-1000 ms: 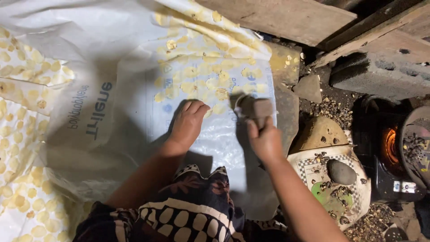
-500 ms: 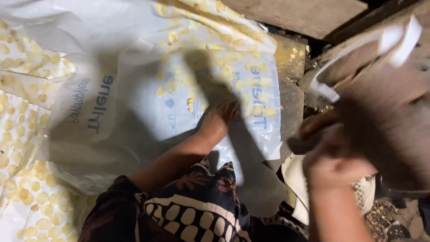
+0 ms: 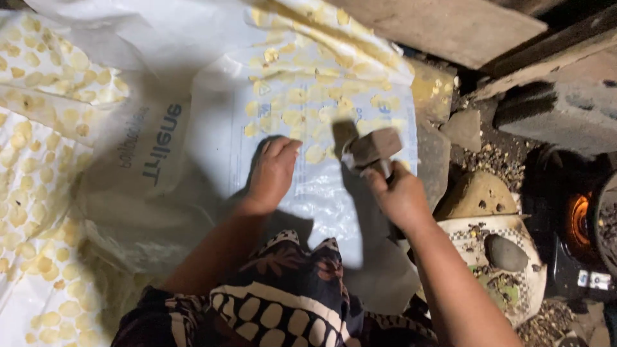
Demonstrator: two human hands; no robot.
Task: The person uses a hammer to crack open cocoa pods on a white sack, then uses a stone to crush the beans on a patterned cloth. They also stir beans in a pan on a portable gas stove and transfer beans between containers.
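From up here I see pale yellow flattened discs (image 3: 38, 193) spread over a white plastic sheet (image 3: 212, 38) at the far left. My left hand (image 3: 273, 170) lies flat, fingers together, pressing the clear plastic sheet (image 3: 321, 193) that covers more yellow pieces (image 3: 302, 103). Just right of it, my right hand (image 3: 402, 193) grips a brownish block-headed mallet (image 3: 373, 148), its head hovering over the plastic near the left fingertips. Farther right sits a round patterned dish (image 3: 514, 283) holding a grey stone (image 3: 504, 252).

Pale yellow flattened discs (image 3: 302, 96) dot the translucent white plastic sheet (image 3: 212, 38); a grey-brown stone block (image 3: 375, 146) stands out; the black cloth (image 3: 283, 302) shows a cream oval pattern.
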